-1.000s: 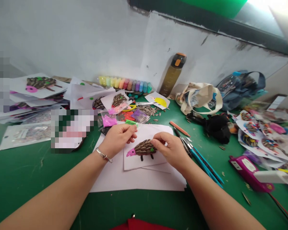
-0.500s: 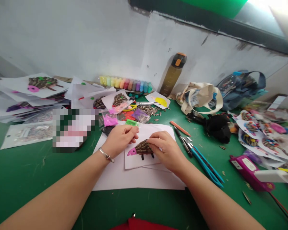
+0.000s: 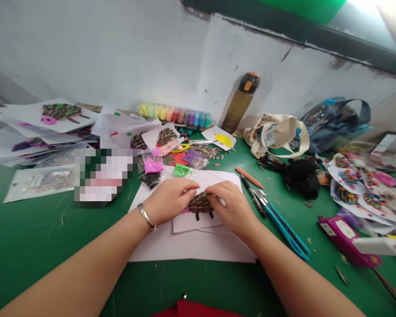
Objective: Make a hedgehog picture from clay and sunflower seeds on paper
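Observation:
A hedgehog picture (image 3: 199,203) lies on white card between my hands. Its body is overlapping striped sunflower seeds, with a pink clay head and short black legs. My left hand (image 3: 171,198) hovers over the head end, mostly covering it, thumb and fingers pinched; whatever they hold is too small to make out. My right hand (image 3: 232,206) rests at the rear end of the seed body, fingertips closed there on a small bit of green clay. Larger white sheets (image 3: 191,253) lie under the card. Just beyond is a packet of green clay (image 3: 182,170).
Right of the sheets lie an orange stick (image 3: 250,177), pens and blue tweezers (image 3: 288,233). A magenta glue gun (image 3: 346,240) sits further right. Behind are loose seeds (image 3: 211,152), clay packets, a bottle (image 3: 240,103) and a cloth bag (image 3: 279,134). Stacked pictures (image 3: 53,125) stand left.
My left hand has moved slightly right and down, now covering the pink head. Green shows at my right fingertips, which stay at the seed body's rear. The view has shifted slightly.

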